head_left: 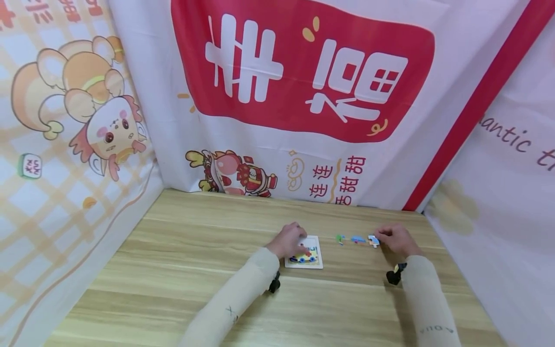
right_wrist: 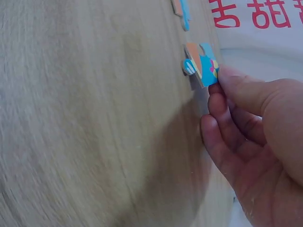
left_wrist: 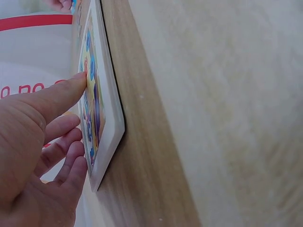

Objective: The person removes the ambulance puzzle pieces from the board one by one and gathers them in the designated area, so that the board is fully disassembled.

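Note:
A square, white-rimmed jigsaw puzzle board (head_left: 320, 250) with a colourful vehicle picture lies flat on the table. My left hand (head_left: 286, 241) rests over its left part. In the left wrist view the thumb (left_wrist: 66, 92) touches the picture, while the other fingers lie loosely bent by the board's face. To the right, my right hand (head_left: 397, 239) pinches a blue and orange puzzle piece (right_wrist: 201, 66) between thumb and fingertips, close to the tabletop. Left of that piece are a blue puzzle piece (head_left: 358, 239) and a green one (head_left: 340, 238) on the wood.
The wooden table (head_left: 173, 270) runs back to a white cloth with a red printed panel (head_left: 299, 72). Printed cloths also hang at the left (head_left: 78, 144) and right (head_left: 511, 202) sides. A small black device (head_left: 394, 275) sits on the right wrist.

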A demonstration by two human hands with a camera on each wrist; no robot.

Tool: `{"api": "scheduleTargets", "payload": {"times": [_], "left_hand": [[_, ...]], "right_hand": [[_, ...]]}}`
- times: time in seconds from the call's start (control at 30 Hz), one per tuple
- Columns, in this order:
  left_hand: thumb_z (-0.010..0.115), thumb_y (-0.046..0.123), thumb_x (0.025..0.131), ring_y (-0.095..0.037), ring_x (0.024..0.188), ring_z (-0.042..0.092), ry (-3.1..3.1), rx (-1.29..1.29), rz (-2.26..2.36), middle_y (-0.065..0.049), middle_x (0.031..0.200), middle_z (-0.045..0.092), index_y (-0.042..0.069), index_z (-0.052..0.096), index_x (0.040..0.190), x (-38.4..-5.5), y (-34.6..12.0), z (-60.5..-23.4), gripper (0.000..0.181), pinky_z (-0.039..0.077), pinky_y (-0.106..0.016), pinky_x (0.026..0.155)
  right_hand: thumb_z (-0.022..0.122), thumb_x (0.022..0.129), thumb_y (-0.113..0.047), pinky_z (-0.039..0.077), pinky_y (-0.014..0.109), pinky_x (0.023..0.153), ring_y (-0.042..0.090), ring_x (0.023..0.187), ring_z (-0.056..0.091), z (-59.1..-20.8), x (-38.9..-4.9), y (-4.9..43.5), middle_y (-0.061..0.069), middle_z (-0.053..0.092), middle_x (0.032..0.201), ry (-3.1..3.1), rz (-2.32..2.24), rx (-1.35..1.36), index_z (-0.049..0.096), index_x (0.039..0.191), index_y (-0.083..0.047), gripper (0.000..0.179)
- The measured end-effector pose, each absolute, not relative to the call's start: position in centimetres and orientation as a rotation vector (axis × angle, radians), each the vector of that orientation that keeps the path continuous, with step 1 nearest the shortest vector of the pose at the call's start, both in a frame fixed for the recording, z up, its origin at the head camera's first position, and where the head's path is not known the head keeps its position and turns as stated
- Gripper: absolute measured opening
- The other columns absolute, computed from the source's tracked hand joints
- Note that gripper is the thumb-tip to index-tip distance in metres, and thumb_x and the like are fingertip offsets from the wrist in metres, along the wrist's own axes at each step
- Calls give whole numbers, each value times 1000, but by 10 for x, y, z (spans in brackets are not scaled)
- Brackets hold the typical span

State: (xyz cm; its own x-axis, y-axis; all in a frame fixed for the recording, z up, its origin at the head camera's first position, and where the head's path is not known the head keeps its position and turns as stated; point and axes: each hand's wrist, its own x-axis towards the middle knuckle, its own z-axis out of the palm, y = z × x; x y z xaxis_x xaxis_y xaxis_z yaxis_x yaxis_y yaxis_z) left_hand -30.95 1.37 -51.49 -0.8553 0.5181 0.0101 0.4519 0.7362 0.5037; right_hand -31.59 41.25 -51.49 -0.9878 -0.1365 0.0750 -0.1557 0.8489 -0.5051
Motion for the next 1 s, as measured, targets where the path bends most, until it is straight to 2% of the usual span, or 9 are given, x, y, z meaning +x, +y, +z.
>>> {"api": "scheduleTargets", "payload": {"times": [0.13,0.4,0.63,0.83,1.0], "left_hand": [[87,35,87,-20,119,61,2800,790,765,-5,129,65,7,69,134,-307,16,-512,57,51,-35,110],[87,34,88,-19,113,58,2793,780,742,-5,127,63,7,70,134,-307,18,-510,56,52,-34,105],[86,35,89,-20,116,57,2780,798,688,-5,128,62,7,68,135,-309,16,-507,57,51,-35,105],[84,32,91,-23,124,54,2743,857,642,-5,132,60,8,65,140,-306,-3,-500,58,50,-38,111],[84,30,91,-24,126,53,2732,931,594,-7,134,59,7,64,141,-302,-23,-499,58,48,-40,114]], "right_hand": [[69,102,-18,57,54,95,33,105,70,-517,-313,414,20,78,113,-2994,781,222,81,110,-3,21],[69,103,-18,56,47,92,27,101,69,-516,-312,413,16,78,108,-3014,784,188,81,107,-5,19],[69,103,-22,56,55,95,32,105,69,-503,-314,403,17,77,112,-3084,782,163,78,114,-3,24],[71,102,-21,57,54,97,35,109,70,-489,-316,376,16,77,112,-3110,835,285,76,116,-1,25],[74,99,-15,60,50,93,31,103,73,-483,-318,344,15,77,106,-3103,843,483,76,111,1,20]]}}
